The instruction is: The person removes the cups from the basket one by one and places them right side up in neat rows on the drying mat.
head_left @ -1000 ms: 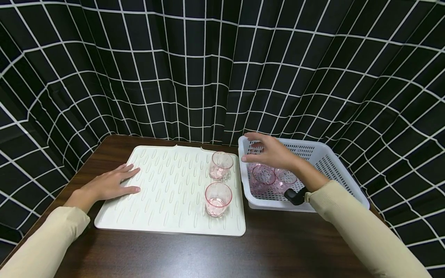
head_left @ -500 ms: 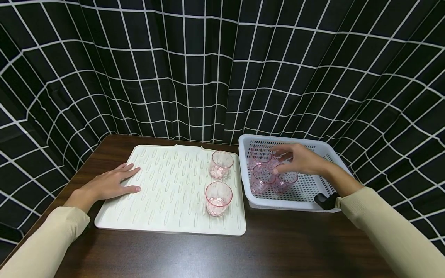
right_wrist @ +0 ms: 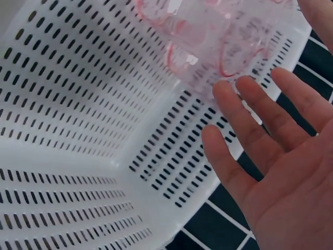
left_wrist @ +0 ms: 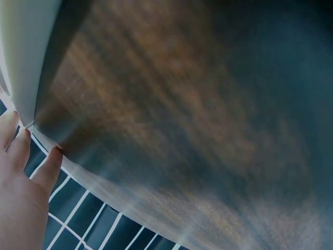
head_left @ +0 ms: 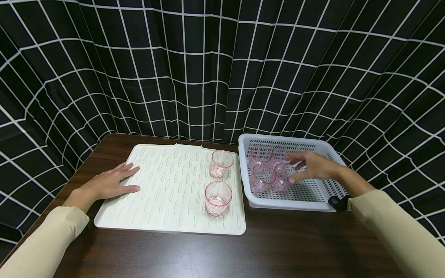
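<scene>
My left hand (head_left: pixel 106 183) lies flat with spread fingers on the left edge of a white ridged draining tray (head_left: pixel 167 226). Two clear pink-rimmed glasses stand upright near the tray's right edge, a rear glass (head_left: pixel 221 165) and a front glass (head_left: pixel 218 199). Over the white perforated basket (head_left: pixel 313 143), my right hand (head_left: pixel 316 168) hovers with parted fingers, holding nothing. Several pink glasses (head_left: pixel 264 177) cluster in the basket's left part, just left of those fingertips. The right wrist view shows the right-hand fingers (right_wrist: pixel 260 130) spread, with glasses (right_wrist: pixel 208 36) beyond them.
A dark brown wooden table (head_left: pixel 167 253) carries tray and basket side by side, with a narrow gap between them. Behind and around hangs a black curtain (head_left: pixel 167 69) with a white grid. The basket's raised rim surrounds its glasses.
My right hand has moved right from the basket's left rim, across the glasses, to their right side. Four-glass cluster and tray glasses look unmoved. The left hand has stayed in place.
</scene>
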Motion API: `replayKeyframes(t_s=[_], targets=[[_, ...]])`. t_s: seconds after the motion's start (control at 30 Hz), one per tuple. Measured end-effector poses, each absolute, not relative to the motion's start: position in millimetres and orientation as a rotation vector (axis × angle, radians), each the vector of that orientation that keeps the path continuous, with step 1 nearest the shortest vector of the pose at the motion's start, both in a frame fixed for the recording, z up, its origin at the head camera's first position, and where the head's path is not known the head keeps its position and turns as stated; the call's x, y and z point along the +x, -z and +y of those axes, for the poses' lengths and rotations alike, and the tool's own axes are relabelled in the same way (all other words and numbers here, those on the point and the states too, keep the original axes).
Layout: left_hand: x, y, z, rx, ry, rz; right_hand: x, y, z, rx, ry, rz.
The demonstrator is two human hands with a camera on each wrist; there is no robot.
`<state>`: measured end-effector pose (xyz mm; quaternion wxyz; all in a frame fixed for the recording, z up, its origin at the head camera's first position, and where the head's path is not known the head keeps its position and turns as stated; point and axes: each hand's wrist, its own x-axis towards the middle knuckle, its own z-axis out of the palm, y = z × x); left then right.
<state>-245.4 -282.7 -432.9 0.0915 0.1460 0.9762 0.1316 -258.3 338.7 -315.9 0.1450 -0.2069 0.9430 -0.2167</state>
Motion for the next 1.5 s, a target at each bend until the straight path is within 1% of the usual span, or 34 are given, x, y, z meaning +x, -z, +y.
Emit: replayKeyframes(t_s=[0.67, 0.97, 1.5], targets=[[-244.1, 432.0, -283.0, 0.435, -0.400, 2.904, -264.2, 322.2, 325.9, -0.581, 0.557, 2.595], [-244.2, 431.9, -282.8, 0.426, -0.397, 2.905, -264.3, 320.2, 322.4, -0.564, 0.471, 2.632], [-244.0, 430.8, -283.2, 0.462, -0.395, 2.906, -258.4, 285.9, 317.2, -0.574, 0.460, 2.837]])
